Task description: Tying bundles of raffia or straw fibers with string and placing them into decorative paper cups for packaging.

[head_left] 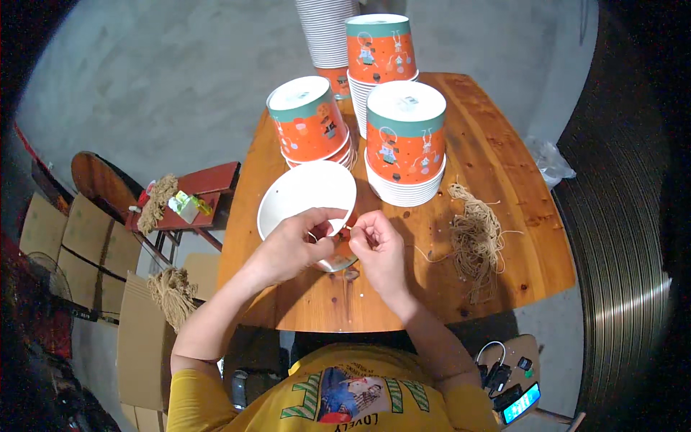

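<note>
Both hands meet over the near edge of the wooden table [504,237]. My left hand [291,245] is curled around the rim of a white-lined paper bucket [302,194] lying tilted on its side, its open mouth facing up at me. My right hand [378,248] is closed narrow, thumb and forefinger pinching a short length of tan string [346,227] right at the bucket's rim, between the two hands. I judge the bucket light and thin-walled, easily dented; best held at the rolled rim, where it is stiffest. The string looks limp and fine, likely to slip, so it needs a fingertip pinch near its end. To the right of my right hand lies a loose bundle of strings [475,241]. Beyond both hands stand three stacks of orange buckets [403,144], bottoms up.
</note>
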{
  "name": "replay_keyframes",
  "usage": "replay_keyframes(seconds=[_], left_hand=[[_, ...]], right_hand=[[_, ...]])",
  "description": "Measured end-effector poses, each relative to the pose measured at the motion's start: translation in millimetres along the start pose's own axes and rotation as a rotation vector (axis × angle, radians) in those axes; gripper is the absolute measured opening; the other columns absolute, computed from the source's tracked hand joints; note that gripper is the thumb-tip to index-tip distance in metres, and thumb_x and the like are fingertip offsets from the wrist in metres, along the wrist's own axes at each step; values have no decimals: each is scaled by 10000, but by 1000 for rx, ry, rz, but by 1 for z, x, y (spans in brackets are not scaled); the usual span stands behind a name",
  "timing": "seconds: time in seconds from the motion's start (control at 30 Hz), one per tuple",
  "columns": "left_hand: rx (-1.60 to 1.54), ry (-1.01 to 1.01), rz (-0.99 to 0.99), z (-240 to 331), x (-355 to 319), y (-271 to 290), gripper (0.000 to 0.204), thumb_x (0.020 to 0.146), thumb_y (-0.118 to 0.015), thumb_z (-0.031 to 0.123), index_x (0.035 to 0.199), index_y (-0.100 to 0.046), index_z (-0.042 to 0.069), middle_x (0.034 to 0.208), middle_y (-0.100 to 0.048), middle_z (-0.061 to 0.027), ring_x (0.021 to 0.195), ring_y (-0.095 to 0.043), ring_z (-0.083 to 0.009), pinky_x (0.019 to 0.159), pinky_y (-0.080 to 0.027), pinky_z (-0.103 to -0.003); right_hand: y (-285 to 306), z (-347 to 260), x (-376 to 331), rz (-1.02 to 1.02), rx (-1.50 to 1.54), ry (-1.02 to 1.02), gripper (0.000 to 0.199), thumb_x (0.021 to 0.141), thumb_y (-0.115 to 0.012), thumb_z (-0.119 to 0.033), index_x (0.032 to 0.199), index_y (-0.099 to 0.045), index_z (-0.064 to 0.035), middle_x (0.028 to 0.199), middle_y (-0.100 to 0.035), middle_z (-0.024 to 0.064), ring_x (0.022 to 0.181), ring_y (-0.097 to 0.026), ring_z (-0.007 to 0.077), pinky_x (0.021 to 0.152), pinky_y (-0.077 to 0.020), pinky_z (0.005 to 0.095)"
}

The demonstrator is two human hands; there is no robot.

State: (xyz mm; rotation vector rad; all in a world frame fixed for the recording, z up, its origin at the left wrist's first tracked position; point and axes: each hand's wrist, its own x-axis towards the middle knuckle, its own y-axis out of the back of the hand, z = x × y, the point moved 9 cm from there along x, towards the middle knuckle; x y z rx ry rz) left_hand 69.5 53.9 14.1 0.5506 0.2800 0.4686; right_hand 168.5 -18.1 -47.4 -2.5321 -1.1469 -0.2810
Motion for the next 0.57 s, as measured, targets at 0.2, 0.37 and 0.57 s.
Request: replay_keyframes(seconds=[0.2, 0.37, 0.57], left_hand=[[-54, 38, -16, -2, -1, -2, 447, 806, -536, 69, 1249, -510, 19, 859, -519, -1, 755, -487, -90, 704, -451, -241], [-38, 23, -17, 0, -1, -3, 458, 798, -531, 55, 1253, -504, 11, 867, -531, -11, 759, -496, -92, 700, -455, -239], [-29, 40, -34, -3, -1, -5, 469, 812, -553, 62, 1276, -493, 34, 894, -538, -9, 793, -503, -95, 746, -462, -248]], right_hand=[[1, -1, -1, 13, -9, 32, 132, 762, -605, 27, 816, -512, -50, 678, -476, -40, 627, -441, 42, 563, -392, 211], [1, -1, -1, 10, -15, 23, 132, 765, -607, 25, 821, -517, -53, 680, -481, -41, 619, -444, 37, 551, -390, 204], [1, 2, -1, -11, -30, 6, 113, 787, -602, 9, 831, -523, -60, 677, -486, -41, 619, -456, 34, 548, -398, 201]])
